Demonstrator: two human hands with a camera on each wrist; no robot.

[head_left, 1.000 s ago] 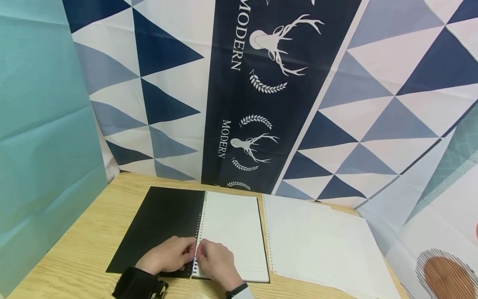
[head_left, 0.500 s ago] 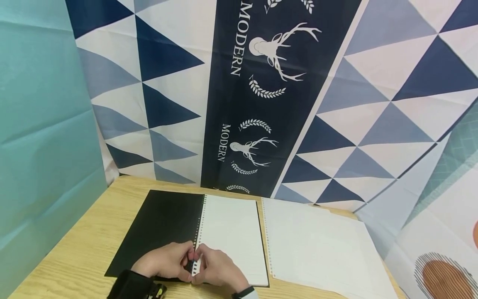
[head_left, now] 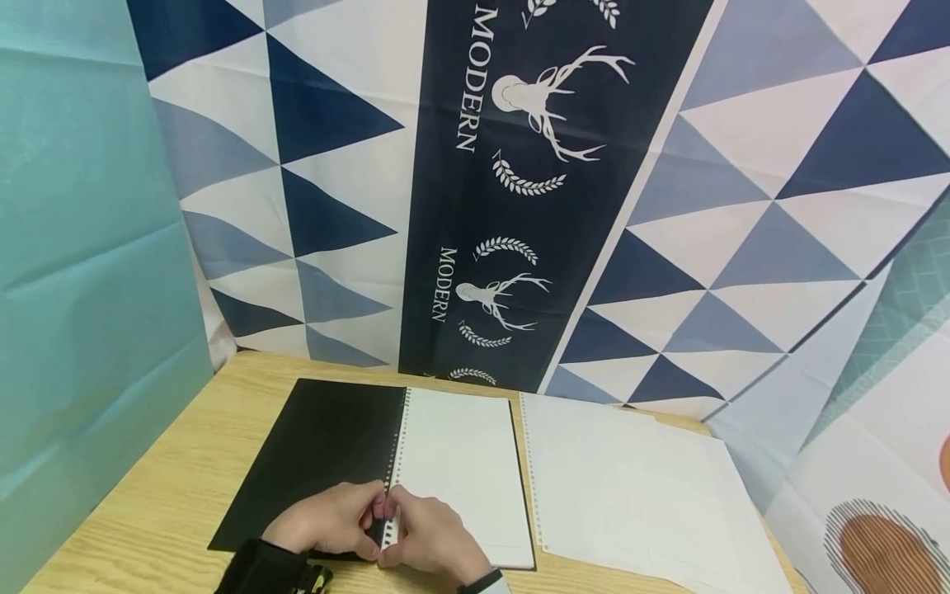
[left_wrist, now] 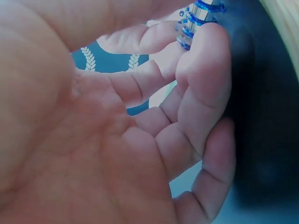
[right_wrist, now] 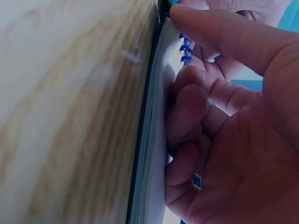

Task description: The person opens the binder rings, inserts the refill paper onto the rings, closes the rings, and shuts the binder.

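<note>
An open loose-leaf notebook lies on the table, its black cover [head_left: 326, 454] to the left and white pages [head_left: 460, 454] to the right. Blue binding rings [left_wrist: 194, 21] run down its middle and show close up in both wrist views. My left hand [head_left: 334, 518] grips the lower end of the rings from the cover side, thumb toward the near edge. From the page side, my right hand [head_left: 430, 532] grips the same stretch of rings with curled fingers, its thumb at the bottom edge. The two hands' fingertips meet over the binding, so the exact contact there is partly hidden.
Loose punched sheets of white paper [head_left: 631, 487] lie overlapping on the wooden table [head_left: 163, 495], right of the notebook. A patterned cloth [head_left: 341, 165] hangs behind the table, and a turquoise cloth [head_left: 89, 247] hangs along the left.
Over the second, both hands came closer together and slid slightly toward the near end of the binding, thumbs moving to the bottom edge. In the last half second they barely move.
</note>
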